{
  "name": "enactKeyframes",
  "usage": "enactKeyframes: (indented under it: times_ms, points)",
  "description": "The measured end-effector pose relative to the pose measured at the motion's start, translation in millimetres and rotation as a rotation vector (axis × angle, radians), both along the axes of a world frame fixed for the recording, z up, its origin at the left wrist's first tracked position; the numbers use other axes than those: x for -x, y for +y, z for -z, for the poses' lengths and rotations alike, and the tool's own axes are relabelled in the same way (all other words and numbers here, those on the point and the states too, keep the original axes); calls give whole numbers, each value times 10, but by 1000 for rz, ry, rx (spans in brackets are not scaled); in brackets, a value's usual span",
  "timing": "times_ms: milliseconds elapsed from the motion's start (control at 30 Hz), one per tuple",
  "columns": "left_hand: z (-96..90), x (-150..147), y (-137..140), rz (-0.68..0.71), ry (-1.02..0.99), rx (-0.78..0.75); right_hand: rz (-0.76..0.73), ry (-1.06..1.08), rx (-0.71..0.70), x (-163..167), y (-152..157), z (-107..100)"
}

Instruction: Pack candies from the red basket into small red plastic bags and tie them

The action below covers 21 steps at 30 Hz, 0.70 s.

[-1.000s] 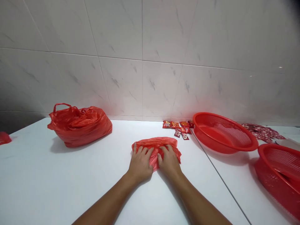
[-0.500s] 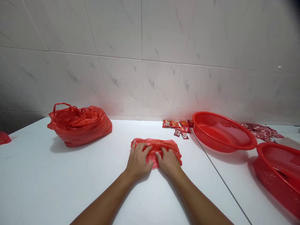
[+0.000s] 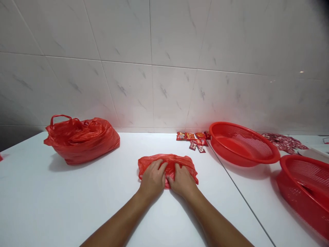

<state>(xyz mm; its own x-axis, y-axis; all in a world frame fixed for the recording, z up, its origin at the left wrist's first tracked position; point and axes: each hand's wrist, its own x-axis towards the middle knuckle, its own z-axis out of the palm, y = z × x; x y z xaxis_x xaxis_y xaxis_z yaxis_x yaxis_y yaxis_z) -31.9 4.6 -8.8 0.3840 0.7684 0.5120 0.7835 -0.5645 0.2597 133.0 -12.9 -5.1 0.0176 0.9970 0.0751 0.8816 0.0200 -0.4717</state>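
Observation:
A thin red plastic bag (image 3: 170, 166) lies bunched into a wide, flat strip on the white table in front of me. My left hand (image 3: 154, 178) bears on its left half, fingers close together and curled into the film. On the right half, my right hand (image 3: 183, 180) grips the plastic in the same way, fingertips bent down into a crease. The two thumbs nearly meet at the bag's near edge. Fingertips are partly hidden in the folds.
A bulky red plastic bag (image 3: 84, 142) with a loop handle sits at the left. Several small red snack packets (image 3: 197, 140) lie near the wall. Two red plastic baskets, one behind (image 3: 241, 161) and one nearer (image 3: 295, 192), stand at the right beyond a table seam.
The fingers have drawn closer together and curled deeper into the bag, and its far edge is more bunched. The view has shifted slightly to the right.

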Motion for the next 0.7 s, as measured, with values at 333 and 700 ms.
enactKeyframes:
  times_ms: [333, 700]
  points:
    - [-91, 239, 107, -116, 243, 180, 25, 57, 20, -12, -15, -205]
    - [-175, 90, -52, 317, -48, 81, 16, -32, 68, -67, 72, 7]
